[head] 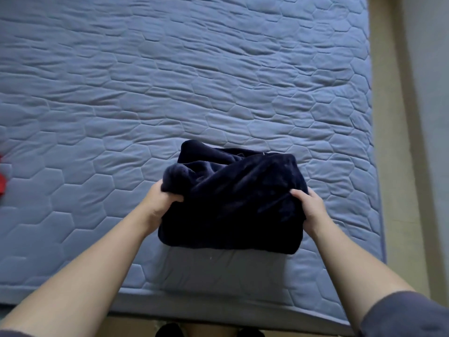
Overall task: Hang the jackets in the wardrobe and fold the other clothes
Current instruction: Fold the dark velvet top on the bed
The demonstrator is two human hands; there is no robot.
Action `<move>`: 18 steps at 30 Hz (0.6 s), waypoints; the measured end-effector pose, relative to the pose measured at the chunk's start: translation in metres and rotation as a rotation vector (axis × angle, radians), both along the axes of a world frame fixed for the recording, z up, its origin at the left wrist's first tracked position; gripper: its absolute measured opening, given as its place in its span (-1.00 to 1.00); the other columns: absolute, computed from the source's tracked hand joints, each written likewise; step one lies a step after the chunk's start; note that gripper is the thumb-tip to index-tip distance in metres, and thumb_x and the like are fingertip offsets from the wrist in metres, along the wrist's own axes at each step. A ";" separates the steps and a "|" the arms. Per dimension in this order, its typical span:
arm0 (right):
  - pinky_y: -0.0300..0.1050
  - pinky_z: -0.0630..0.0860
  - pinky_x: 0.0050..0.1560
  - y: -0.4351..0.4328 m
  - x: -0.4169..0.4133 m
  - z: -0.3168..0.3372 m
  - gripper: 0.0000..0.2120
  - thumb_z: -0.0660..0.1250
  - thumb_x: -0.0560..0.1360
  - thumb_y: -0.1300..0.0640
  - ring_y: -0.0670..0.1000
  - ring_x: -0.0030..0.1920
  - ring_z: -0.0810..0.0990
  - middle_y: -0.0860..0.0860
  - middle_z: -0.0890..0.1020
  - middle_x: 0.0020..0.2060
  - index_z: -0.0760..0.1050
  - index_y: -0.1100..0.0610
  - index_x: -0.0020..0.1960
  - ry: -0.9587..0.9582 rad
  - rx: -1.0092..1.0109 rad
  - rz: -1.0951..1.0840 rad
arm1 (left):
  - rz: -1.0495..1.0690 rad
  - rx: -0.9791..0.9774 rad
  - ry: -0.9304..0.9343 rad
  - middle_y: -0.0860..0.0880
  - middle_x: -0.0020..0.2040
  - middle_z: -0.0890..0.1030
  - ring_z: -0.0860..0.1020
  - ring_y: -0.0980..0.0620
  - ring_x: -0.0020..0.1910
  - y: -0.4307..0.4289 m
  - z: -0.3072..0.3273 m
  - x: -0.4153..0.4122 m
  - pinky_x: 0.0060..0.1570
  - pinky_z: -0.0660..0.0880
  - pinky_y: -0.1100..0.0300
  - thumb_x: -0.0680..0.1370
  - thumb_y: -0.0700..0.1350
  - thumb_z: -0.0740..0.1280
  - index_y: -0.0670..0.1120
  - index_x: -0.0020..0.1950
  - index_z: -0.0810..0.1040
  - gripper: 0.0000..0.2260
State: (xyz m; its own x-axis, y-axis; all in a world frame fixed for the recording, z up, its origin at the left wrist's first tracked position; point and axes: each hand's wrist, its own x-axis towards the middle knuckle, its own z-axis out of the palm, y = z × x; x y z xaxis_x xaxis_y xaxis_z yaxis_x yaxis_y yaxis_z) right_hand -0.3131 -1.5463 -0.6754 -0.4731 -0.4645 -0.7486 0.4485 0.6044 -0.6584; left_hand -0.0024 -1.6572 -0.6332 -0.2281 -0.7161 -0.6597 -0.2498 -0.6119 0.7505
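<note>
A person holds a folded navy garment [230, 200] between both hands near the front edge of a bed [170, 81]; the left hand [161, 201] clutches a bunched fold at the garment's left side, fingers curled into the cloth; the right hand [309, 206] grips the right side, thumb on top and fingers tucked beneath; the bundle sits over a quilted blue cover with a hexagon stitch pattern, though whether it rests on the cover or is lifted just clear of it cannot be told; a scrap of red cloth [3, 176] shows at the left edge, well apart; pale floor [388, 117] runs along the bed's right side.
</note>
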 end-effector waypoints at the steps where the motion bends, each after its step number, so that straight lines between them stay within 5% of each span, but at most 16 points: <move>1: -0.07 0.58 -0.14 0.002 -0.006 0.002 -0.84 0.28 0.50 0.33 0.09 -0.15 0.57 0.13 0.62 -0.16 0.55 0.11 -0.05 0.010 -0.039 -0.069 | 0.026 0.030 0.057 -0.02 -0.34 0.65 0.60 0.01 -0.32 -0.005 0.003 0.001 -0.36 0.50 0.23 0.25 -0.35 0.33 -0.14 -0.05 0.57 -0.70; 4: -0.19 0.56 -0.29 -0.005 -0.017 0.006 -0.87 0.29 0.51 0.32 0.00 -0.23 0.57 0.08 0.61 -0.18 0.52 0.11 -0.05 0.056 -0.107 -0.123 | 0.070 0.119 0.112 -0.05 -0.33 0.63 0.59 0.03 -0.35 -0.031 0.005 -0.007 -0.36 0.48 0.23 0.23 -0.20 0.31 -0.11 0.02 0.58 -0.64; 7: -0.20 0.52 -0.20 -0.028 -0.021 -0.002 -0.72 0.33 0.49 0.29 -0.02 -0.20 0.57 0.14 0.61 0.01 0.47 0.16 0.20 0.225 -0.019 -0.068 | 0.128 0.086 0.027 -0.12 -0.11 0.64 0.60 -0.06 -0.16 -0.067 -0.010 -0.031 -0.15 0.51 0.12 0.45 -0.11 0.34 -0.08 0.12 0.55 -0.75; 11: 0.03 0.33 0.29 -0.042 -0.011 -0.017 -0.38 0.32 0.44 0.19 0.13 0.32 0.40 0.11 0.38 0.39 0.26 0.06 0.47 0.846 0.394 0.392 | 0.091 0.072 -0.174 -0.13 -0.11 0.60 0.56 -0.09 -0.16 -0.089 -0.028 -0.061 -0.14 0.49 0.12 0.55 -0.16 0.26 -0.09 0.10 0.50 -0.85; 16: 0.20 -0.09 0.47 -0.062 0.046 -0.006 -0.38 0.25 0.50 0.04 0.03 0.54 0.04 -0.01 0.13 0.54 0.16 -0.03 0.52 1.072 -0.063 0.718 | 0.097 0.259 0.104 -0.13 -0.32 0.61 0.58 -0.09 -0.29 -0.093 -0.021 -0.064 -0.25 0.50 0.17 0.45 -0.16 0.24 -0.12 -0.22 0.60 -0.84; 18: 0.19 -0.19 0.45 -0.071 0.063 -0.005 -0.38 0.19 0.49 -0.02 0.01 0.55 -0.03 -0.05 0.07 0.55 0.13 -0.08 0.53 1.100 -0.170 0.770 | 0.076 0.219 0.132 -0.14 -0.24 0.62 0.59 -0.09 -0.20 -0.101 -0.022 -0.073 -0.17 0.51 0.14 0.49 -0.16 0.25 -0.12 -0.13 0.60 -0.86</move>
State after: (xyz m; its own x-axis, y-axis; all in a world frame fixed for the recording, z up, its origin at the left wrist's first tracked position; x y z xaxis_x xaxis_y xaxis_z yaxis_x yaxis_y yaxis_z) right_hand -0.2498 -1.6175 -0.6803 -0.3649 -0.9291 -0.0610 -0.7673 0.3372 -0.5454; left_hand -0.0758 -1.7580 -0.6550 -0.2734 -0.5782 -0.7687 -0.1058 -0.7762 0.6215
